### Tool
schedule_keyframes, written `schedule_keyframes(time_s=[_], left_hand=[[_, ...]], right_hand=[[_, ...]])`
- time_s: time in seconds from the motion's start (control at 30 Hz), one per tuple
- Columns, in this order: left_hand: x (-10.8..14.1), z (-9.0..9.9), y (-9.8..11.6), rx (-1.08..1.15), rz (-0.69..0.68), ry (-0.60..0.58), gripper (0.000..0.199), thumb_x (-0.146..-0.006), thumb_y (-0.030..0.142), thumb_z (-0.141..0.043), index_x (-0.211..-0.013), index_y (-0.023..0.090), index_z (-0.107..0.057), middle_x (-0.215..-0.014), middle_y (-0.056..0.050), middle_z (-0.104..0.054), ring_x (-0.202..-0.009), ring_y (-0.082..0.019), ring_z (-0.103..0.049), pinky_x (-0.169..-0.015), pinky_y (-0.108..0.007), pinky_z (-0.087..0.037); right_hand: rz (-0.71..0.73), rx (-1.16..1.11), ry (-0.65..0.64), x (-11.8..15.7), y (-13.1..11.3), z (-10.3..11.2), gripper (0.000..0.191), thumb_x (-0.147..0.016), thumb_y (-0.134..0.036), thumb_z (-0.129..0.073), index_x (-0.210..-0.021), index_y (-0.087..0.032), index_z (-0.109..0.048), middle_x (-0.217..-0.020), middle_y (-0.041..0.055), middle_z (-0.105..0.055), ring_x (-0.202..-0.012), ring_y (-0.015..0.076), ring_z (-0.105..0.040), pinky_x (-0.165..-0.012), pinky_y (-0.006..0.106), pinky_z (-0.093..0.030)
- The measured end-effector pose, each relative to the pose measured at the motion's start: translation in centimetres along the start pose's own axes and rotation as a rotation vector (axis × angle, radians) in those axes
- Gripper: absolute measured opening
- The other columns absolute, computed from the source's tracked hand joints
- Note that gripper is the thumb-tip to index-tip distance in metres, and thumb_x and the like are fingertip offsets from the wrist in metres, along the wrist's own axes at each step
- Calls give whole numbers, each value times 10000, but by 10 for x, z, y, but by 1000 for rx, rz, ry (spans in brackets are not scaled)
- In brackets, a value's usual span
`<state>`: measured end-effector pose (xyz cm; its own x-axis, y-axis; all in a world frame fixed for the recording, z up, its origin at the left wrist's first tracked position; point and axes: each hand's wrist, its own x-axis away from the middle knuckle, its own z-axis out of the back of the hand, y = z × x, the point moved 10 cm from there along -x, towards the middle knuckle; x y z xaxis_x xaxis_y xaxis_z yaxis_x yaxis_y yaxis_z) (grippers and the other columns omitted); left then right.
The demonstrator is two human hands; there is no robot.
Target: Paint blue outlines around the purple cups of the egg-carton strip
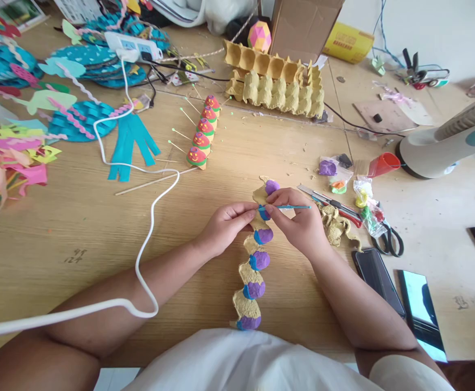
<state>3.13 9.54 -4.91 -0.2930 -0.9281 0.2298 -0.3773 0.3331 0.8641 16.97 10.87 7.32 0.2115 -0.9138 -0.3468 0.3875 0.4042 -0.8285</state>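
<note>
A strip cut from an egg carton point(249, 273) runs from my body out across the table. Purple clay point(262, 259) covers part of each bump, with blue clay along one side. My left hand point(226, 227) pinches the strip's edge near its far end, fingers closed. In my right hand point(301, 225) is a thin blue stick-like tool point(297, 207), gripped between thumb and fingers. Its tip meets the blue clay on the second bump from the far end. The fingers partly hide that bump.
A finished-looking caterpillar strip point(203, 133) with pins lies ahead. Right of my hands are a utility knife point(330, 202), scissors point(388, 239), clay packets and phones point(379, 279). A white cable point(151, 233) crosses on the left. Egg cartons point(278, 92) stand behind.
</note>
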Motion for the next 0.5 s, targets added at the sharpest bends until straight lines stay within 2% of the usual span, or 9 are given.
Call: schedule_keyframes(time_s=[0.3,0.5], left_hand=[[1,0,1,-8,11,1,345,-829,458,-861,-1066,210,-826,-1041,-63,-832,-924,-209,-757,-788,-291,-589],[1,1,2,-28,-2,10,345,-834,457,-861,-1079,215,-832,-1053,-61,-829,-923,-195,-752,-801,-287,-595]], right_hand=[[-79,-88,17,2,9,0,154,-908,-262,-746,-796,-239,-642,-923,41,-768,-882,201,-723,-842,372,-585],[-109,-97,31,3,13,0,158,-904,-225,-736,-776,-231,-642,-915,41,-757,-885,194,-717,-868,374,-568]])
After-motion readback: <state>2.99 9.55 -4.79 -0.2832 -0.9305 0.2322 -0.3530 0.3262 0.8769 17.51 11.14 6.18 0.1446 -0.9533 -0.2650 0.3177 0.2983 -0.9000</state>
